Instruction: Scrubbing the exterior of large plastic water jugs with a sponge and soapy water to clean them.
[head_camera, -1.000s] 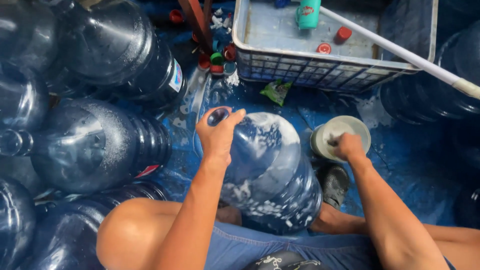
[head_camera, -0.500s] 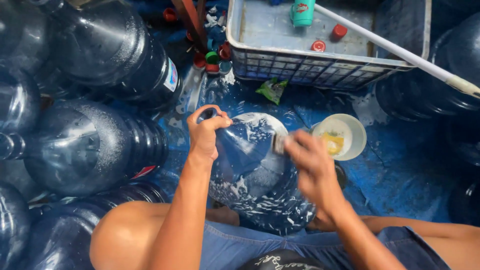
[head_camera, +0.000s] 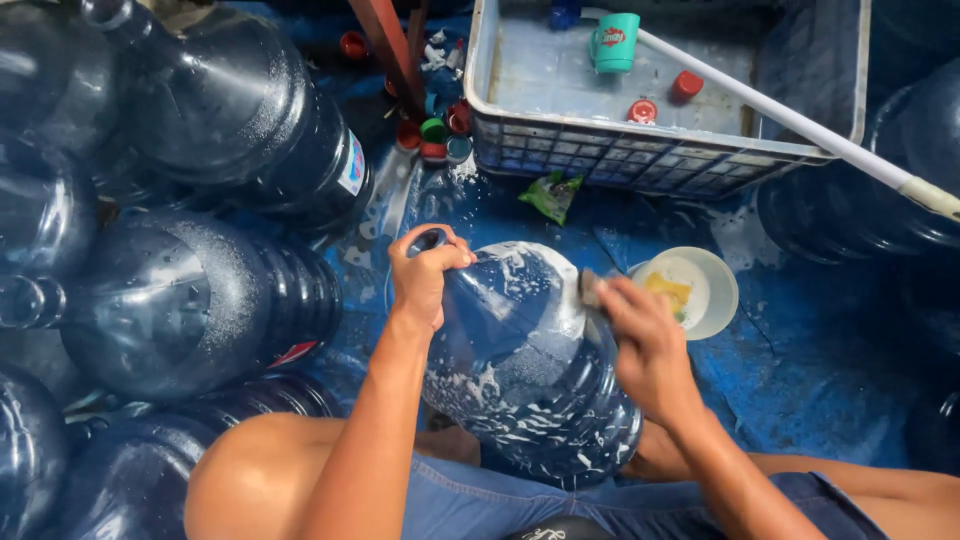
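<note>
Water jug (head_camera: 530, 380), the big blue translucent one streaked with suds, lies tilted between your knees with its neck pointing up and away from you, so its shoulder and side face you for scrubbing. Your left hand (head_camera: 425, 275) is wrapped tight around the neck, fingers curled closed on it; that grip seems meant to keep the round body from rolling while the other hand works. Your right hand (head_camera: 645, 345) has its fingers pressed together on a small scrub pad (head_camera: 590, 287), held flat against the foamy shoulder of the jug (how much of the pad lies under the palm I cannot tell).

Just beside that hand, on the wet blue floor, stands a pale bowl (head_camera: 715, 300) with something yellow in it, likely soap, set close for easy dipping. More dark jugs (head_camera: 200, 310) lie stacked on your left, touching one another. Ahead sits a white plastic crate (head_camera: 660, 160) holding a teal cup (head_camera: 613, 42) and red caps, with a white pipe (head_camera: 800, 125) slanting across its rim. Loose caps (head_camera: 432, 135) cluster near the crate's left corner.
</note>
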